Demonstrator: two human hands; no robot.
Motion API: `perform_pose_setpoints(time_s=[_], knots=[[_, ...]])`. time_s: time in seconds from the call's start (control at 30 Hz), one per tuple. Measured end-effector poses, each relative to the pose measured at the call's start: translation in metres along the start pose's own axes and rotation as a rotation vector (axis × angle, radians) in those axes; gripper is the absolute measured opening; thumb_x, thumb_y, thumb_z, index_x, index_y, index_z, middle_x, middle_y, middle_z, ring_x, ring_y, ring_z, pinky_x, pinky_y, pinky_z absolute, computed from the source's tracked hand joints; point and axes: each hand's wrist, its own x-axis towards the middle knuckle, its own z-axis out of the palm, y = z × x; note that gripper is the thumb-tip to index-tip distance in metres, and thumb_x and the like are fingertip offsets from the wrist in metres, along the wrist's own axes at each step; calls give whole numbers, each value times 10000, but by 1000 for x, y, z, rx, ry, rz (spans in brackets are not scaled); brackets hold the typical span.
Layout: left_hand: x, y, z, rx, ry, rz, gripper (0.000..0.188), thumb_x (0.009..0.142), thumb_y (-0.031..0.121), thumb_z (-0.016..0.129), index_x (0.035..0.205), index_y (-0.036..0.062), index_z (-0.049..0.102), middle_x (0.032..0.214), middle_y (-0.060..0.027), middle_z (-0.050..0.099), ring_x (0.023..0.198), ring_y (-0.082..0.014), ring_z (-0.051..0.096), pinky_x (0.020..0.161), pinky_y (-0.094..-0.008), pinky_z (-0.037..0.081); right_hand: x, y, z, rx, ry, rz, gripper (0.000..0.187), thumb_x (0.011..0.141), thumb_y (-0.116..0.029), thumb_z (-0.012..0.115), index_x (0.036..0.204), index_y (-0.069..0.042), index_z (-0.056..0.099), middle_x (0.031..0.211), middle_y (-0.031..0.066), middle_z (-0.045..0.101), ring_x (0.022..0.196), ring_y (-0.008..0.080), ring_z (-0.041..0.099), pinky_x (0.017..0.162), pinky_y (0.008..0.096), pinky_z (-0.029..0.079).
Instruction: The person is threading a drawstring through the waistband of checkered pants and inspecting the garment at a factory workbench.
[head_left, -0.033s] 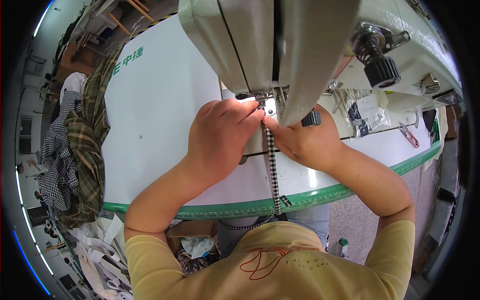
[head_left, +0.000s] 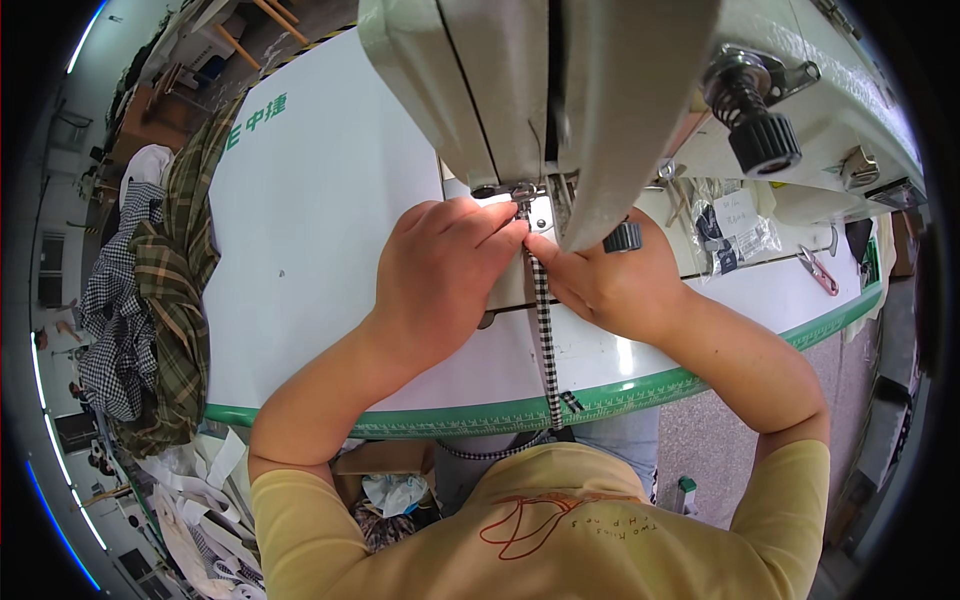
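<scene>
A narrow black-and-white checked fabric strip (head_left: 546,345) runs from under the sewing machine (head_left: 640,100) toward me and hangs over the table's front edge. Close to the presser foot (head_left: 524,194), my left hand (head_left: 440,270) is closed, its fingertips pressing on the strip from the left side. My right hand (head_left: 625,285) pinches the same strip from the right, just nearer to me, thumb and fingers together. The fingertips of both hands almost meet. The machine's head hides part of my right hand, and the strip's end at the needle is covered by fingers.
The white table (head_left: 310,260) has a green ruler edge (head_left: 640,390). Plaid and checked cloth (head_left: 170,260) is heaped at its left side. To the right lie a clear plastic bag (head_left: 735,228) and thread snips (head_left: 820,270). A small dark scrap (head_left: 571,401) sits near the front edge.
</scene>
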Motion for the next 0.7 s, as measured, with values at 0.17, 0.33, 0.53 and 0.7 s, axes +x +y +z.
perform_pose_setpoints(time_s=[0.17,0.33,0.53,0.7], knots=[[-1,2,-1,-29,-7,-19,263,709,65,569,970,76,601,1041,-23,589,908,-191,561,785,-348,445,0,-5,1,27,48,-39,158,751,-129,618,611,-88,557,541,10,501,527,190,526,453,344,375],[-1,1,0,-3,13,-8,246,720,67,562,962,77,603,1025,-22,592,902,-194,564,783,-349,446,0,-5,1,30,55,-46,147,761,-112,608,622,-90,565,540,4,502,521,190,523,453,338,377],[2,2,0,16,15,-14,227,718,68,562,943,75,593,1013,-23,595,894,-196,566,777,-350,450,-1,1,2,12,23,-31,113,769,-132,606,662,-101,583,544,22,507,491,222,514,451,353,375],[2,2,2,35,40,-15,209,720,67,557,927,73,586,1012,-24,595,890,-194,566,768,-347,455,3,-1,1,35,32,56,110,784,-153,601,684,-112,582,541,48,506,493,251,524,439,381,376]])
